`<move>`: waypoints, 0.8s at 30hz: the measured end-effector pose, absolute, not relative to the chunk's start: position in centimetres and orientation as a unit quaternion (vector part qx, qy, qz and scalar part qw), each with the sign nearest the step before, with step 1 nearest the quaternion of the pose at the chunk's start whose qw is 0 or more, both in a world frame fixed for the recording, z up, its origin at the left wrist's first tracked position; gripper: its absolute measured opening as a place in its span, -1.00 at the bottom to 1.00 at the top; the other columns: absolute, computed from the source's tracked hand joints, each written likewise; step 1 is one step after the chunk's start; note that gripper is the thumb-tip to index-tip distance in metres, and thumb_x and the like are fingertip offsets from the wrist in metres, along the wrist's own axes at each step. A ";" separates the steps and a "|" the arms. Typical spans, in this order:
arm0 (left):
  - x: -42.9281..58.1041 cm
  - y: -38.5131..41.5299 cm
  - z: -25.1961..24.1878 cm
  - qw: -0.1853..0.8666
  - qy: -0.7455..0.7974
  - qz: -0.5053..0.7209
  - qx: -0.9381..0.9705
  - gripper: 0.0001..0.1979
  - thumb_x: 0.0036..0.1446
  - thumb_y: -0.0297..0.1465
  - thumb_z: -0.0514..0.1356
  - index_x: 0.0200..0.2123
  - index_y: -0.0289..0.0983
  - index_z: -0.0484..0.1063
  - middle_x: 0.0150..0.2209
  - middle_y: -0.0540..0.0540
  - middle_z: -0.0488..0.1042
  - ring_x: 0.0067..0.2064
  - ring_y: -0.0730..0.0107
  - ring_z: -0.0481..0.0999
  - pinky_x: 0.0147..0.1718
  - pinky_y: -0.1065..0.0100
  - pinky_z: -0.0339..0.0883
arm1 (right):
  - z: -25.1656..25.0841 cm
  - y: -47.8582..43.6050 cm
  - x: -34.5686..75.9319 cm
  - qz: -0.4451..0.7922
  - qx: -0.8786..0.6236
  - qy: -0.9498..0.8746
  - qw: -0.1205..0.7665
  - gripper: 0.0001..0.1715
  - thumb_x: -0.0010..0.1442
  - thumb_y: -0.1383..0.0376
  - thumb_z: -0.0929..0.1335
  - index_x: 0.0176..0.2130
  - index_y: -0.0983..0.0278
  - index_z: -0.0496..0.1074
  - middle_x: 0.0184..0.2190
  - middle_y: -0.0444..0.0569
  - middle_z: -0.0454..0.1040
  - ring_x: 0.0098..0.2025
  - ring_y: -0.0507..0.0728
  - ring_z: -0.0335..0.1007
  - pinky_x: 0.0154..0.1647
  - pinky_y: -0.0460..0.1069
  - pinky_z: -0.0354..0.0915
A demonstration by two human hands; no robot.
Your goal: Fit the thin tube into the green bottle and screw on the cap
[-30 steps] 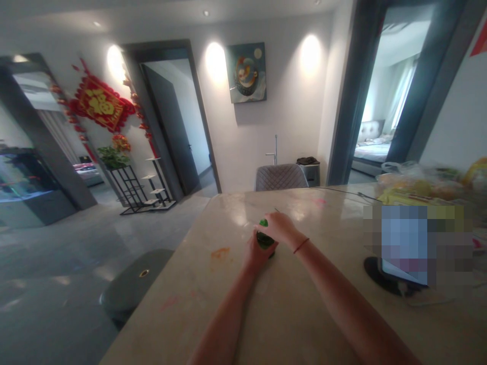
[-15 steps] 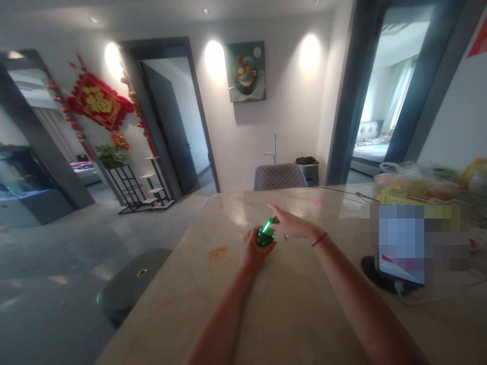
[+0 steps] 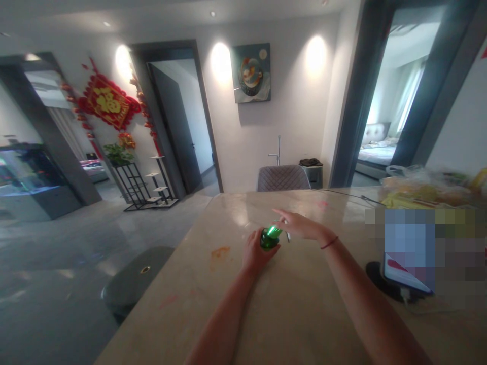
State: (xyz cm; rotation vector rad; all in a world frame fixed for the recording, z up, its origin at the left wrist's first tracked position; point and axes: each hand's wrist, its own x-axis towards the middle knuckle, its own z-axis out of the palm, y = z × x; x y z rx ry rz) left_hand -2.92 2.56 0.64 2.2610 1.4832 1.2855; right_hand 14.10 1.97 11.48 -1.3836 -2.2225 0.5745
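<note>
My left hand (image 3: 255,253) is closed around a small, dark green rounded container (image 3: 268,241) on the table, its thumb and fingers on either side. From its top rises a bright green, glossy piece (image 3: 273,231), tilted up to the right. Whether the two are joined cannot be made out. My right hand (image 3: 299,224) has its fingertips on the upper end of that glossy piece, with the index finger stretched out to the left above it. A thin, short object (image 3: 288,237) shows just below the right hand; its kind is unclear.
The stone-topped table (image 3: 304,304) has an orange stain (image 3: 220,255) at left. A phone (image 3: 407,274) leans on a dark round stand at right, before plastic bags (image 3: 426,185). A cable (image 3: 342,194) runs along the far edge. A chair (image 3: 283,178) and a stool (image 3: 133,279) stand alongside.
The whole view has shifted slightly, so everything appears a little further right. The glossy green piece looks shorter and broader, and my right fingers remain at its upper end.
</note>
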 end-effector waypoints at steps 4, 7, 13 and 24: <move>-2.8 2.6 0.6 0.066 0.485 0.434 0.756 -0.43 -0.18 -0.17 0.25 -0.06 -0.19 0.24 -0.15 -0.10 0.40 -0.11 0.27 0.37 -0.13 0.27 0.25 | 11.8 1.7 14.0 0.189 -0.548 -0.797 0.168 -0.52 0.15 0.14 0.21 -0.03 0.35 0.37 -0.25 0.09 0.50 -0.29 0.14 0.43 -0.25 -0.03 0.28; -2.8 2.7 0.5 0.061 0.478 0.440 0.758 -0.42 -0.19 -0.16 0.26 -0.06 -0.21 0.25 -0.17 -0.10 0.41 -0.12 0.28 0.38 -0.14 0.27 0.26 | 11.7 1.9 14.4 0.237 -0.476 -0.830 0.169 -0.56 0.09 0.26 0.27 -0.02 0.30 0.35 -0.25 0.00 0.50 -0.36 0.07 0.44 -0.30 -0.07 0.30; -2.8 2.7 0.5 0.058 0.485 0.433 0.758 -0.42 -0.18 -0.15 0.25 -0.06 -0.21 0.23 -0.14 -0.11 0.40 -0.10 0.26 0.37 -0.11 0.26 0.25 | 11.3 2.0 14.6 0.259 -0.477 -0.812 0.212 -0.48 0.04 0.23 0.32 0.01 0.32 0.32 -0.31 0.01 0.51 -0.41 0.04 0.42 -0.34 -0.07 0.33; -2.9 2.5 0.7 0.076 0.481 0.438 0.756 -0.43 -0.18 -0.15 0.25 -0.07 -0.21 0.24 -0.15 -0.11 0.41 -0.11 0.27 0.38 -0.11 0.25 0.25 | 12.4 2.3 16.7 0.241 -0.394 -0.829 0.317 -0.59 -0.09 0.50 0.25 -0.19 0.32 0.40 -0.25 -0.03 0.47 -0.31 0.04 0.39 -0.24 -0.07 0.28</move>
